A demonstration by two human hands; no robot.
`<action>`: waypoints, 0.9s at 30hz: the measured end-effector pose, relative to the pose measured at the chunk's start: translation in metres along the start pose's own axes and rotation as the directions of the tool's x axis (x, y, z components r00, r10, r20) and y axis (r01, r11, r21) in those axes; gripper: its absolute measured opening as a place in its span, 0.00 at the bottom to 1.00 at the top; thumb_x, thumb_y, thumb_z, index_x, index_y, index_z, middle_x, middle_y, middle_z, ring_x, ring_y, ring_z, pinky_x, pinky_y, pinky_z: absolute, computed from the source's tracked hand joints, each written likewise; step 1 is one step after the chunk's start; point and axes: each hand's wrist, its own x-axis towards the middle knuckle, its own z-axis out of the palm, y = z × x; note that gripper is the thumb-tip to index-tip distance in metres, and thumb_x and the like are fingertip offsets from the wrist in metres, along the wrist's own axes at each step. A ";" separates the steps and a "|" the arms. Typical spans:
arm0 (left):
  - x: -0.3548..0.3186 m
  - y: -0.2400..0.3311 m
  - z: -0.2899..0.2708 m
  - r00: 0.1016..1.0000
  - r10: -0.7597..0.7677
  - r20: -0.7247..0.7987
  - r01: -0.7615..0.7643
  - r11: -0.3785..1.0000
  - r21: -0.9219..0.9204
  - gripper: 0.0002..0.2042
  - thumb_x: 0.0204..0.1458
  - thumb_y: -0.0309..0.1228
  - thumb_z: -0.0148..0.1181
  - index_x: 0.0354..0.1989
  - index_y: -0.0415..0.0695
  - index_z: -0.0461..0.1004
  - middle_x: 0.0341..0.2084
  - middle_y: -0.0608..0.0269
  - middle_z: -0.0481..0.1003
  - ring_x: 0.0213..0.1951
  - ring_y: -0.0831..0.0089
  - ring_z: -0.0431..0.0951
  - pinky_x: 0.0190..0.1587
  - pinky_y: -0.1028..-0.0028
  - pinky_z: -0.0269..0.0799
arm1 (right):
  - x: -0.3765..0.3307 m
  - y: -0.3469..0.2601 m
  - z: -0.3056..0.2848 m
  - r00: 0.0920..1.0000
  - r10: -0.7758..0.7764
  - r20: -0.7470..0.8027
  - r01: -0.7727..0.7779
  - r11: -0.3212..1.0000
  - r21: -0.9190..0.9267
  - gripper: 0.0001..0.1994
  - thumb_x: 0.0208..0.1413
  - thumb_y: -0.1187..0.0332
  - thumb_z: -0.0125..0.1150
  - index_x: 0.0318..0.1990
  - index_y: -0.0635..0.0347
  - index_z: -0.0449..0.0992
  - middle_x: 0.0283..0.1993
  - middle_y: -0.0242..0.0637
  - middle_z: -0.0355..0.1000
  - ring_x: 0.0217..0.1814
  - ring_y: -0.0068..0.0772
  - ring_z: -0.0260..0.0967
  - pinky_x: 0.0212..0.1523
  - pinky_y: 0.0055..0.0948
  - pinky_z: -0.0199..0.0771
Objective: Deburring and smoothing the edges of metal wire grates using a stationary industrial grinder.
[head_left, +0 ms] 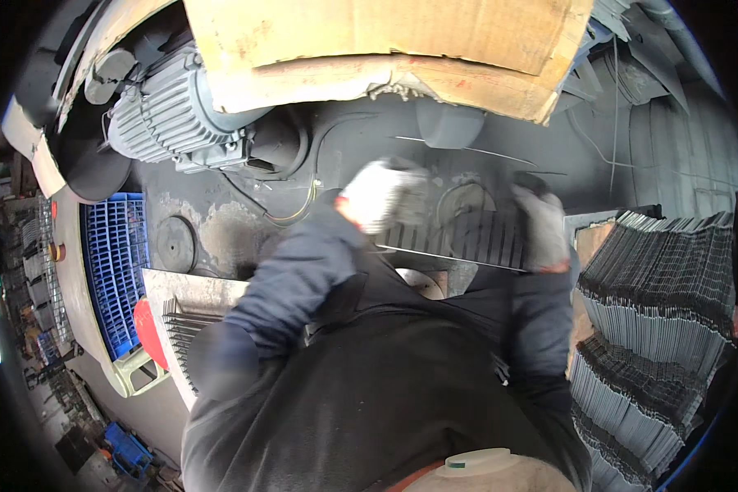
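Note:
Between my hands, in front of my lap, is a dark slotted metal plate [488, 239] with a bright near edge, blurred by motion. My right hand [543, 223], in a white glove with dark fingertips, is closed on its right end. My left hand [387, 195], gloved the same way and smeared by motion, is closed at the plate's upper left corner; its fingers are partly hidden. Just beyond the plate lies a round dark part [466, 199]. Under the near edge, a round metal piece [419, 282] partly shows.
Tall stacks of thin dark slotted plates [656, 271] stand at right. At left, more plates lie on a metal tray [193, 287], near a red object [148, 332] and a blue plastic crate [116, 271]. Beyond are a grey electric motor [168, 111] and overhanging cardboard [402, 33].

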 end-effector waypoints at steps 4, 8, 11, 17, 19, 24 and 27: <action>0.012 -0.016 0.030 1.000 0.015 0.017 -0.014 0.999 -0.051 0.11 0.64 0.28 0.65 0.48 0.33 0.77 0.34 0.58 0.82 0.29 0.70 0.81 0.33 0.68 0.80 | -0.008 -0.010 -0.036 0.990 0.006 -0.142 -0.012 0.999 -0.043 0.13 0.64 0.69 0.70 0.51 0.68 0.83 0.45 0.38 0.84 0.43 0.29 0.80 0.46 0.26 0.78; -0.035 -0.018 -0.044 0.980 0.016 -0.196 -0.039 0.993 -0.111 0.11 0.64 0.30 0.65 0.48 0.37 0.74 0.31 0.59 0.80 0.27 0.66 0.83 0.32 0.63 0.85 | 0.017 0.002 0.053 0.997 0.055 0.062 -0.034 0.955 -0.295 0.10 0.64 0.67 0.71 0.44 0.66 0.85 0.37 0.33 0.82 0.34 0.25 0.76 0.36 0.25 0.75; -0.101 -0.005 -0.080 0.893 0.092 -0.440 -0.136 0.988 -0.069 0.11 0.63 0.29 0.65 0.50 0.39 0.75 0.31 0.62 0.80 0.23 0.72 0.81 0.25 0.74 0.79 | 0.008 0.044 0.123 0.957 0.057 0.284 -0.013 0.988 -0.154 0.08 0.65 0.67 0.71 0.42 0.63 0.83 0.34 0.30 0.81 0.26 0.22 0.72 0.28 0.26 0.72; -0.181 -0.020 -0.090 0.847 0.388 -0.363 -0.290 0.910 0.297 0.09 0.59 0.22 0.68 0.45 0.39 0.76 0.37 0.65 0.81 0.35 0.79 0.79 0.42 0.75 0.77 | -0.045 0.027 0.140 0.898 -0.168 0.407 0.117 0.982 0.147 0.09 0.64 0.80 0.67 0.46 0.58 0.74 0.39 0.30 0.75 0.38 0.23 0.75 0.38 0.26 0.77; -0.183 -0.026 -0.065 0.738 0.553 -0.387 -0.381 0.815 0.437 0.09 0.60 0.21 0.67 0.47 0.39 0.77 0.38 0.64 0.83 0.39 0.77 0.81 0.46 0.74 0.78 | -0.052 0.022 0.126 0.860 -0.186 0.476 0.078 0.968 0.237 0.11 0.62 0.84 0.66 0.43 0.57 0.72 0.41 0.30 0.72 0.46 0.23 0.74 0.46 0.25 0.78; -0.161 -0.043 -0.031 0.610 0.692 -0.386 -0.555 0.720 0.416 0.10 0.59 0.17 0.67 0.47 0.39 0.78 0.40 0.63 0.83 0.41 0.77 0.80 0.48 0.75 0.77 | -0.078 0.004 0.087 0.881 -0.348 0.322 0.315 0.937 0.151 0.14 0.61 0.86 0.67 0.50 0.62 0.77 0.47 0.34 0.78 0.50 0.24 0.76 0.54 0.28 0.80; -0.155 -0.044 -0.014 0.564 0.739 -0.368 -0.623 0.674 0.397 0.11 0.58 0.16 0.68 0.48 0.39 0.78 0.42 0.61 0.83 0.43 0.77 0.81 0.50 0.75 0.77 | -0.090 0.001 0.071 0.876 -0.389 0.284 0.371 0.921 0.118 0.14 0.62 0.83 0.70 0.53 0.64 0.79 0.50 0.39 0.82 0.53 0.27 0.79 0.56 0.28 0.82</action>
